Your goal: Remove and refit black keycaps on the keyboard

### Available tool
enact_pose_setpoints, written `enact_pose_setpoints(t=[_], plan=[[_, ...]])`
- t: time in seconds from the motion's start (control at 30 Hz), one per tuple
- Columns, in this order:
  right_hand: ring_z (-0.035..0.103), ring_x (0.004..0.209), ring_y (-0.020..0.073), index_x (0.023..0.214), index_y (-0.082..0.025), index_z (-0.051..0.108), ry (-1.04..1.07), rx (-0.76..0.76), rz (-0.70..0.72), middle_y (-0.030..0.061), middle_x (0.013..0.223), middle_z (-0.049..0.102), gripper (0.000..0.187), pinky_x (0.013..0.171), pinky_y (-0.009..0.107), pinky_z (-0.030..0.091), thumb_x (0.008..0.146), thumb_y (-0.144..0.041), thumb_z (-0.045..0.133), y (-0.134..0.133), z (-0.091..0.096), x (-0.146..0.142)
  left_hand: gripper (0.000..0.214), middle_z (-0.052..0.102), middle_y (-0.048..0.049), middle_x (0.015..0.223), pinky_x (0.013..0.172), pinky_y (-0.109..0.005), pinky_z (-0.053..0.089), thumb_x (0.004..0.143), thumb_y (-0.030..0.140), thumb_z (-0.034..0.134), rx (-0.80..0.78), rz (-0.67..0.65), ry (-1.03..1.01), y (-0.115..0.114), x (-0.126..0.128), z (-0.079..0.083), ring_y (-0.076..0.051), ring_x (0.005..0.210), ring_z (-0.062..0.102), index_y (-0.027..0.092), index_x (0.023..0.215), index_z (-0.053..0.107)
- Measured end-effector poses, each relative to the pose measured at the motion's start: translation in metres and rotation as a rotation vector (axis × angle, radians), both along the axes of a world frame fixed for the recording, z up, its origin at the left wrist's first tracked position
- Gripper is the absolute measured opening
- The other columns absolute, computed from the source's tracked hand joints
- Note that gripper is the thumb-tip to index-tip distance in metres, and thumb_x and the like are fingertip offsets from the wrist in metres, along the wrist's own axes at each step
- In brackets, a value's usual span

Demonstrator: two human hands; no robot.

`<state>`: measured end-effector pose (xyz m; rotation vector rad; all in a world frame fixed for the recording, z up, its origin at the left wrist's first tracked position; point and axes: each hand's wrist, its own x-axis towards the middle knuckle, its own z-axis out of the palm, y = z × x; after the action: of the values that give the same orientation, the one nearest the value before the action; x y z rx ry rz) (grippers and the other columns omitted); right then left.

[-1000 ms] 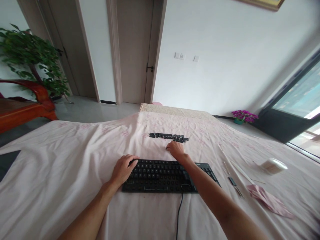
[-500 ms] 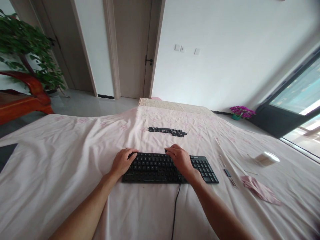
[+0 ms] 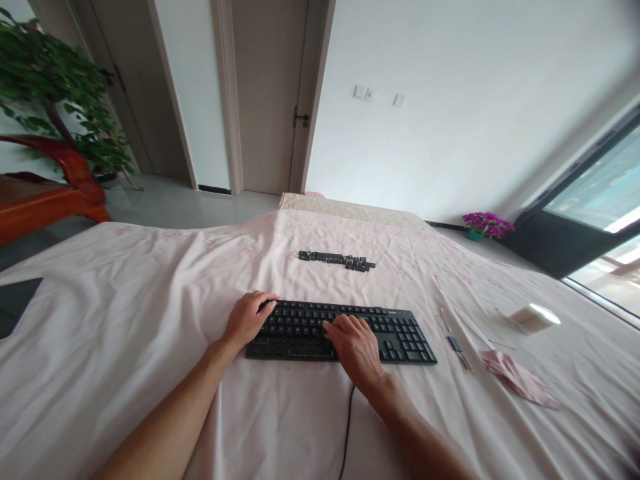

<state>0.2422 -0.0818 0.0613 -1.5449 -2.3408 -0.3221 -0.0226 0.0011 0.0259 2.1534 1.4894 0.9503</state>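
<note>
A black keyboard (image 3: 305, 325) lies on the pale pink cloth, with bare spots lacking keycaps in its lower rows at the left. My left hand (image 3: 249, 319) grips its upper left corner, thumb on the front and fingers along the back edge. Over the middle keys, my right hand (image 3: 354, 343) is bent down with thumb and fingers drawn together. The fingertips hide whatever is between them. Behind the keyboard, several loose black keycaps (image 3: 336, 259) lie in a rough row. A black cable (image 3: 347, 427) runs from the keyboard's front edge toward me.
On the right lie a pink cloth (image 3: 520, 379), a thin brush-like tool with a dark middle (image 3: 454, 343) and a white cylindrical container (image 3: 534, 319) on its side. A dark flat object (image 3: 17, 303) sits at the left edge. Wrinkles run through the bed-like cloth (image 3: 150, 280).
My right hand has come down from the keyboard's back edge, where a small dark piece showed at its fingertips, onto the middle keys. My left hand keeps its hold.
</note>
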Motion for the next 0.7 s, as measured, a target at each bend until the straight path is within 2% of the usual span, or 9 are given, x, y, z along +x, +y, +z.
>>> enact_pose_setpoints(t=[0.5, 0.7], plan=[[0.048, 0.077, 0.0156, 0.105, -0.025, 0.062, -0.095, -0.017, 0.028, 0.0016, 0.082, 0.058, 0.017, 0.07, 0.032, 0.027, 0.095, -0.023, 0.049, -0.0023, -0.0028, -0.0084, 0.029, 0.068, -0.0002, 0.104, 0.094, -0.033, 0.042, 0.088, 0.036, 0.043, 0.003, 0.014, -0.002, 0.0003, 0.0004, -0.0014, -0.02, 0.101, 0.058, 0.028, 0.102, 0.068], [0.049, 0.077, 0.0165, 0.105, -0.024, 0.061, -0.122, -0.006, 0.029, 0.002, 0.083, 0.058, 0.016, 0.069, 0.033, 0.027, 0.093, -0.022, 0.051, -0.0013, -0.0022, -0.0089, 0.031, 0.068, -0.0016, 0.104, 0.095, -0.035, 0.042, 0.089, 0.037, 0.042, -0.011, 0.007, 0.003, 0.0003, 0.0009, -0.0006, -0.021, 0.101, 0.058, 0.026, 0.103, 0.068]])
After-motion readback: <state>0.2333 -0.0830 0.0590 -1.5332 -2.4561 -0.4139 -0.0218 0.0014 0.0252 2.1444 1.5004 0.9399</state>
